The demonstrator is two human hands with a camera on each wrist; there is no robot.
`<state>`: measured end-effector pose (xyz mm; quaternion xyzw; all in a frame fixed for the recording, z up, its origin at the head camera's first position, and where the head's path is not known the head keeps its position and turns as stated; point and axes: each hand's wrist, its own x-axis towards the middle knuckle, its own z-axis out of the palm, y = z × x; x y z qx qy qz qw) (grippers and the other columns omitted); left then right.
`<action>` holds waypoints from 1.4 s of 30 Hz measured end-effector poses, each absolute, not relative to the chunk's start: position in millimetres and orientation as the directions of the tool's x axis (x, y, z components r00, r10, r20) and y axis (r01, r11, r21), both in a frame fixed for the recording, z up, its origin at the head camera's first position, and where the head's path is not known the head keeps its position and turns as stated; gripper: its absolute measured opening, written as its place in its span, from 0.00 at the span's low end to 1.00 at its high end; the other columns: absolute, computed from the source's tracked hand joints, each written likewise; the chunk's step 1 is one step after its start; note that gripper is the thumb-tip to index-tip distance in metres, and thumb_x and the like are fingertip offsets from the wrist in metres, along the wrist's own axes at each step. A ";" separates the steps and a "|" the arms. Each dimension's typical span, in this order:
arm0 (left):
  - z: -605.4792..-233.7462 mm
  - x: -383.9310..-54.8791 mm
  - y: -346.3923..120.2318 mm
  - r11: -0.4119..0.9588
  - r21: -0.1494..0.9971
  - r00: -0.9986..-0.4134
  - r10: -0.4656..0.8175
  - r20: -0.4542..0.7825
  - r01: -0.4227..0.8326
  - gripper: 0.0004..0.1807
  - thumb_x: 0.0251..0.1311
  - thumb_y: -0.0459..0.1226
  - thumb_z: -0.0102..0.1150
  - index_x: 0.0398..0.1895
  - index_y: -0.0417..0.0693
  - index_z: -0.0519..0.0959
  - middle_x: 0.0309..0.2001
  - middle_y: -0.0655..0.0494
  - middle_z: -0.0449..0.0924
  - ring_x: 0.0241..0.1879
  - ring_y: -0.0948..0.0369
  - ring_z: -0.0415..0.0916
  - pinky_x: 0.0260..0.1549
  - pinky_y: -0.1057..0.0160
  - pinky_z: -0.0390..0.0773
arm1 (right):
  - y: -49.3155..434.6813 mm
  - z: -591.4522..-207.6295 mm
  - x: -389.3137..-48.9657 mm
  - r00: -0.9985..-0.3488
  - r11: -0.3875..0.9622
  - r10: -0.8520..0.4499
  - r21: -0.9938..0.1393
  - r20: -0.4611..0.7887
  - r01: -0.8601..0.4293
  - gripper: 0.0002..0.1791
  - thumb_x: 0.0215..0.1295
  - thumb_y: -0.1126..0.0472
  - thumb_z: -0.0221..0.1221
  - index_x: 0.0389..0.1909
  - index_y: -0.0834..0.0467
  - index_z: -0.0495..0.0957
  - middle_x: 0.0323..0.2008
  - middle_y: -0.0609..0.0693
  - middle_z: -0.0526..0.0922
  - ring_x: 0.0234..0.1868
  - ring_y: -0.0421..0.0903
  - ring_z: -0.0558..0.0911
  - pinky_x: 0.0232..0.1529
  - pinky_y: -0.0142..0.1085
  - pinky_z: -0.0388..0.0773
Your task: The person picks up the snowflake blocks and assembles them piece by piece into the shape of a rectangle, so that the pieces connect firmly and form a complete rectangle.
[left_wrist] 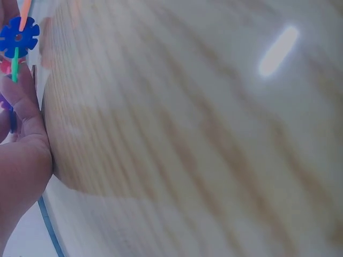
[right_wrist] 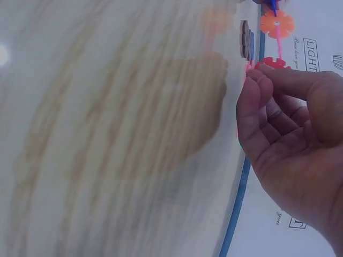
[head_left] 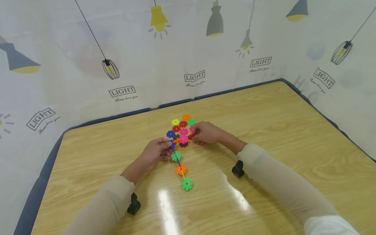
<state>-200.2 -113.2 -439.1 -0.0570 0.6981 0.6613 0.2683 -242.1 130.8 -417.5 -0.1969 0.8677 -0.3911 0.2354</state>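
Interlocking plastic discs with notched rims form a chain; its near end is a green disc (head_left: 186,183) with an orange disc (head_left: 181,169) beyond it. My left hand (head_left: 153,150) pinches the chain at a blue disc (head_left: 171,144), thumb on the near side. Another blue disc (left_wrist: 19,37) of this chain shows in the left wrist view. From the held spot, the chain runs right through an orange disc (right_wrist: 277,24) and a pink disc (head_left: 183,139) to a red disc (right_wrist: 272,62). My right hand (head_left: 205,132) pinches that red disc between thumb and fingertips, which partly hide it.
Loose discs lie on the wooden table (head_left: 102,156) just beyond the hands, among them a yellow disc (head_left: 175,122), a dark red disc (head_left: 183,124) and a far orange disc (head_left: 186,117). A printed cloth wall (head_left: 164,65) stands along the table's back edge.
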 end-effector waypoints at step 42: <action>-435.8 -197.2 -110.5 0.135 0.892 -0.857 0.248 -0.452 -0.431 0.07 0.73 0.35 0.47 0.40 0.39 0.73 0.28 0.53 0.79 0.22 0.63 0.76 0.27 0.68 0.81 | 113.3 -402.3 -235.6 -0.833 0.764 -0.540 -0.486 -0.123 -0.424 0.03 0.60 0.66 0.59 0.29 0.57 0.80 0.28 0.47 0.81 0.28 0.42 0.75 0.33 0.34 0.73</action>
